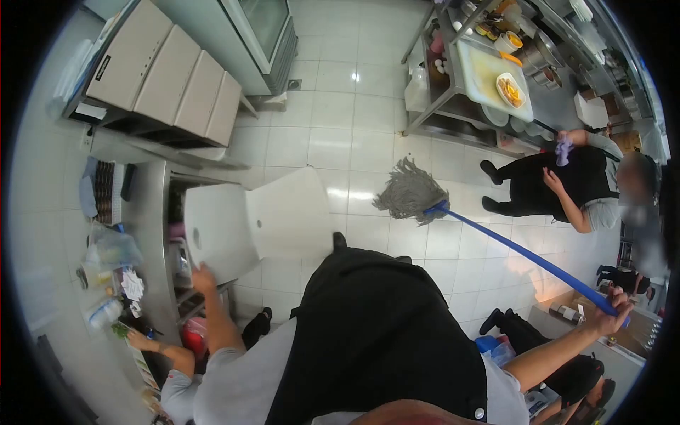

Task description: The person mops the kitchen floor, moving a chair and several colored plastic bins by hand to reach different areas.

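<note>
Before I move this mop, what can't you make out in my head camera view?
All in the head view:
What lies under the gray string mop head: hidden by its strands.
Most of your shoes: covered by your black apron.
Wording on the dark label of the beige cabinet: too small.
Contents of the plastic bag on the left: blurred by its film.

Right hand (608, 321) is partly covering mop handle (525, 256); top edge is cutting off glass-door cabinet (244, 44); blur is masking co-worker's head (635, 180).
</note>
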The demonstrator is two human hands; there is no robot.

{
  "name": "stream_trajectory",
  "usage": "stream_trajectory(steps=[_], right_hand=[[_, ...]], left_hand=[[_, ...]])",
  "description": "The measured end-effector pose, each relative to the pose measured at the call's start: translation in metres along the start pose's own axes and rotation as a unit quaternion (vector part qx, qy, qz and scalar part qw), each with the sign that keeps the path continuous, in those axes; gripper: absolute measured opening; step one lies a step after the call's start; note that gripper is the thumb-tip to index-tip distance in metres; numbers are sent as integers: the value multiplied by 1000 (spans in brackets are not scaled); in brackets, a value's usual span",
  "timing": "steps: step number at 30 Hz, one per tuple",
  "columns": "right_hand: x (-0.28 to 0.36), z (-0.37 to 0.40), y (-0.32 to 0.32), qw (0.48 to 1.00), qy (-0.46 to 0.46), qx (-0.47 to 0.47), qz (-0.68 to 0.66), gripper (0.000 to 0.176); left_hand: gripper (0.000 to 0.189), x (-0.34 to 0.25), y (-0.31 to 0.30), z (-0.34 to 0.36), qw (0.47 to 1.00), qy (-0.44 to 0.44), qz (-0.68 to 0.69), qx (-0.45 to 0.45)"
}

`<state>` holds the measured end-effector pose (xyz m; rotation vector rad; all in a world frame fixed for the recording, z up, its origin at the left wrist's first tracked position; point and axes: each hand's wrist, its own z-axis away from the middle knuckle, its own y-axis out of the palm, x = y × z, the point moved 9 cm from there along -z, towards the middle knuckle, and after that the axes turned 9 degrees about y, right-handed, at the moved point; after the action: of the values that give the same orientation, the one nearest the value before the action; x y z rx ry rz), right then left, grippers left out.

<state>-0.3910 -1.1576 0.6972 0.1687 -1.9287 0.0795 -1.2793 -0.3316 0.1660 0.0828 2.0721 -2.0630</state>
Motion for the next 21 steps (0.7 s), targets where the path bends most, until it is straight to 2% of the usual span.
stream_trajectory(steps=[3,5,8,9,11,13,15,17,19,21], right_hand=[[-1,-3,-11,1000,11,-7,-10,49],[-2,-5,-4,1000,8,8,-17,48],[1,-3,14,1000,9,13,-15,47],[3,-1,21,1000,12,11,-11,47],[4,6,25,1000,12,12,-11,46],[10,14,28,1000,10,20,-14,45],[13,25,34,999,7,34,-20,45],[16,35,42,999,10,28,-26,47],[19,44,32,1000,8,23,-15,48],[23,55,34,1000,16,13,-14,49]], left_hand=[[51,-44,31,-9,995,-49,86,-20],[51,-85,50,-34,997,-15,68,-28],[50,-183,53,-63,994,-29,97,36],[50,-209,59,-79,990,-20,132,43],[50,-241,119,-138,987,16,161,22],[50,-320,107,-167,989,40,143,26],[48,-376,121,-213,989,56,134,-10],[47,-425,138,-253,987,54,137,68],[54,-461,153,-286,984,122,126,-34],[64,-530,41,-175,962,76,211,-156]])
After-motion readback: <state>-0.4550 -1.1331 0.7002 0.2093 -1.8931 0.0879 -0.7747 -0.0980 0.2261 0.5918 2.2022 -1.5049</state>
